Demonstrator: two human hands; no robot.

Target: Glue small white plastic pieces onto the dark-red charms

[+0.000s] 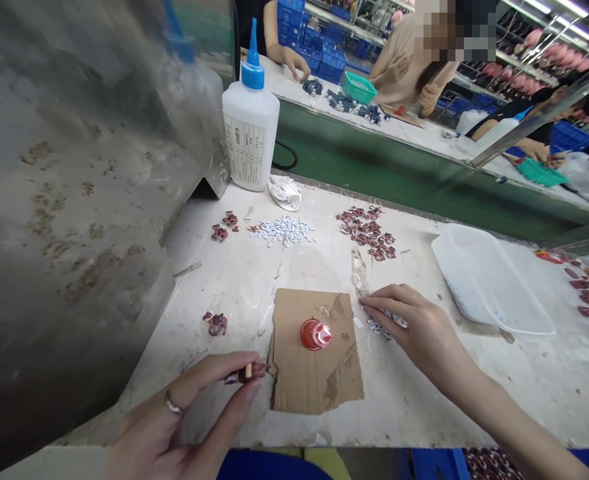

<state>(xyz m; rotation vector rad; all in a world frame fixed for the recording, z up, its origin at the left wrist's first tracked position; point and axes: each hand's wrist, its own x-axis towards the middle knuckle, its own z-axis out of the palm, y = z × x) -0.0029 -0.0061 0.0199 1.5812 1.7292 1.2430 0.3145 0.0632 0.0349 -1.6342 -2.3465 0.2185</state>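
Observation:
Between the thumb and forefinger of my left hand (pixel 199 407) is a small dark red piece (pixel 253 371) with a tan patch. My right hand (pixel 414 323) reaches down to the table beside a small pile of pale blue-white bits (pixel 378 328); its fingers are pressed together, and what they hold, if anything, is hidden. Between the hands lies a torn cardboard sheet (pixel 299 387) with a red cap-like dish (pixel 316 334) on it. Another dark red piece (pixel 217 324) rests above my left hand. Farther back are a heap of pale bits (pixel 287 231) and a cluster of dark red pieces (pixel 367 233).
A white bottle with a blue nozzle (pixel 251 133) stands at the back beside crumpled white tissue (pixel 285 192). A large metal housing (pixel 74 200) fills the left side. To the right sits a translucent tray (pixel 489 277). People work at a bench beyond the green divider (pixel 374 160).

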